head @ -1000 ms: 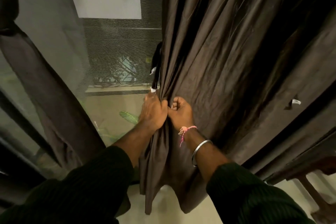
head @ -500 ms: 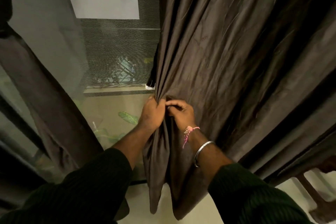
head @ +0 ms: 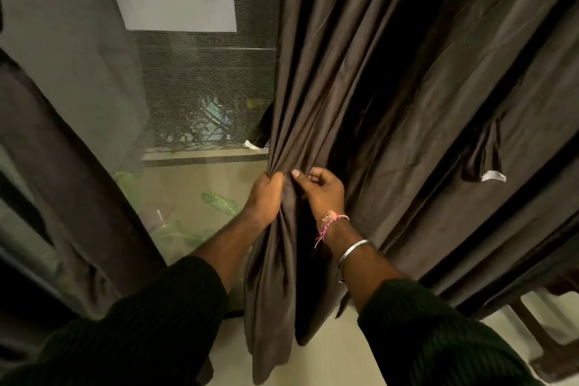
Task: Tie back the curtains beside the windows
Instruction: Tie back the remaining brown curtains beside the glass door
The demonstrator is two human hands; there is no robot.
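Two hands meet at the leading edge of the dark brown curtain (head: pixel 391 97), just below frame centre. Left hand (head: pixel 264 197) is fisted round a gathered bunch of pleats at that edge, fingers curled tight on the fabric. Right hand (head: pixel 322 189) sits at 3 o'clock of it, nearly touching, thumb and curled fingers pinching the next fold of the same curtain. Curtain fills the frame from 12 through 4 o'clock, its gathered edge hanging down between the forearms to about 6 o'clock. Tie-back strap (head: pixel 482 157) with a white tip dangles on the curtain face at 3 o'clock, well apart from both hands. Second curtain (head: pixel 62 166) hangs at 9 o'clock. Mesh-screened window (head: pixel 203 88) shows between the two curtains at 11 o'clock. Pink thread band (head: pixel 332 219) and metal bangle (head: pixel 354 247) on the right wrist; dark ribbed sleeves (head: pixel 150 316) on both arms.
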